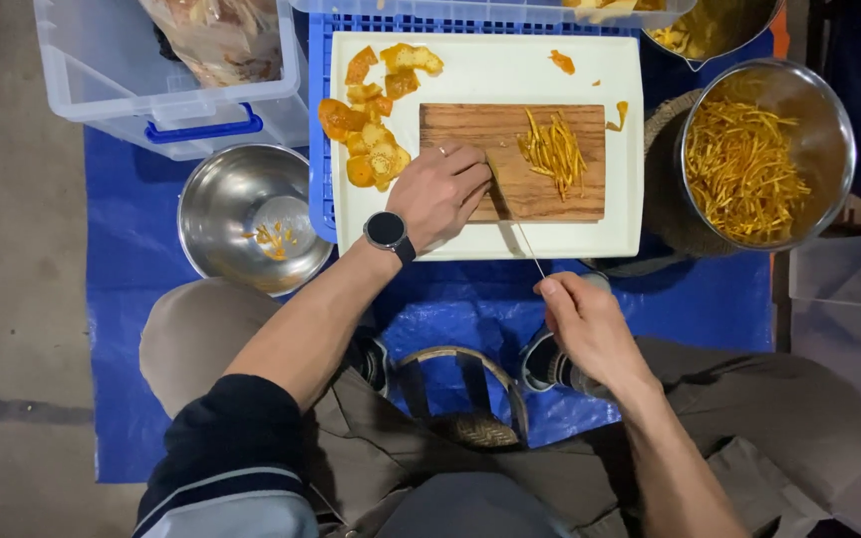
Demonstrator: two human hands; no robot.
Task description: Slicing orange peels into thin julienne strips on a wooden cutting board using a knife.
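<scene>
Left hand presses flat on the wooden board, peel strips just right of it; right hand grips the knife, blade pointing boardward.

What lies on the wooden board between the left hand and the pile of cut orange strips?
In the head view, only bare wooden board lies between the left hand and the orange strips, crossed by the thin knife blade.

Left hand lies palm-down, fingers curled, arm extended; right hand is closed in a grip.
</scene>
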